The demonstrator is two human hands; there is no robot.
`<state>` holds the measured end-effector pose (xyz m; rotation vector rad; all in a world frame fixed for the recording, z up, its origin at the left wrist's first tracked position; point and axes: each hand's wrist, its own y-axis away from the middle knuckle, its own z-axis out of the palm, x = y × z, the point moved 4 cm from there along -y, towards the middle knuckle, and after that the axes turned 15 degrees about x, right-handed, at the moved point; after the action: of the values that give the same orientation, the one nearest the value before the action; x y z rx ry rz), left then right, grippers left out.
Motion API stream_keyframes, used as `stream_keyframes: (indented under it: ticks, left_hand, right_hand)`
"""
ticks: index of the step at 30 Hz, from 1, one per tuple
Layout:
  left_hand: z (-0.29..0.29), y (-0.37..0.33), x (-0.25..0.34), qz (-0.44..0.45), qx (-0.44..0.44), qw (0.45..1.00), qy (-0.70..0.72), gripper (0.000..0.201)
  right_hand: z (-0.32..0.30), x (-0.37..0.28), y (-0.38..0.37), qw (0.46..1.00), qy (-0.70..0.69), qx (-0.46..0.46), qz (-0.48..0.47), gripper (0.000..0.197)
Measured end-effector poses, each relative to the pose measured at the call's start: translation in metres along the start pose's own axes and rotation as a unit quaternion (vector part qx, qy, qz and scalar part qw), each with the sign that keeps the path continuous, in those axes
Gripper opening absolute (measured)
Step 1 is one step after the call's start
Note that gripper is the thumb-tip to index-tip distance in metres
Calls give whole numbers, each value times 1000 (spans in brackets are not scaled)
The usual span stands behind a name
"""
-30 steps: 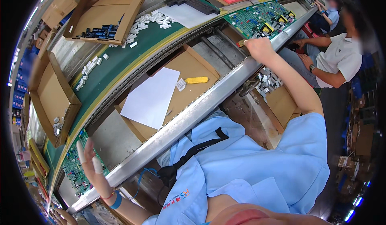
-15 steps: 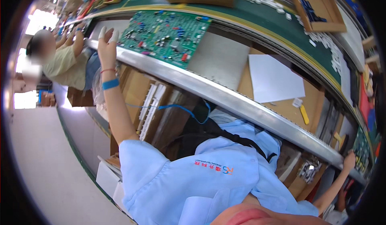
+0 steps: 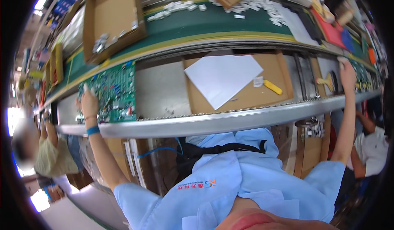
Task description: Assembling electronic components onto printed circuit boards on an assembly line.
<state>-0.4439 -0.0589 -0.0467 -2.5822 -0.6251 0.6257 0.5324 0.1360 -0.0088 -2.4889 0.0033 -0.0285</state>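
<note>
My left hand [image 3: 88, 103], with a blue wristband, grips the left edge of a green circuit board [image 3: 113, 92] lying on the metal rail line at the left. My right arm is stretched far right. My right hand [image 3: 347, 72] lies flat with fingers extended on the line, touching the near edge of a second green circuit board [image 3: 363, 77]. Between my hands sits a flat cardboard sheet [image 3: 246, 94] with a white paper [image 3: 221, 78] and a yellow tool [image 3: 273, 87] on it.
A green conveyor belt [image 3: 213, 22] runs behind, with scattered small white parts and open cardboard boxes [image 3: 113, 18]. A brush [image 3: 326, 82] lies near my right hand. One seated person is at the far left [image 3: 45, 156], another at the far right [image 3: 371, 146]. The metal rail [image 3: 221, 123] fronts the line.
The view has swung from the left side back to the centre. My left hand now rests on the board's left edge, and my right hand shows at the second board on the right.
</note>
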Motion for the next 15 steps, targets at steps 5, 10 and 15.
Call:
stream_keyframes:
  ticks: [5,10,15]
  left_hand:
    - [-6,7,24,-5,-25,999,40,48]
    - [-35,19,67,65,-35,991,111,40]
    - [-115,32,161,135,-19,962,237,30]
  right_hand:
    - [-16,-161,-21,976,-201,15,-85,22]
    - [34,-271,-51,964,-197,6,-180,31]
    - [91,-324,-80,967,-176,43,-180,37]
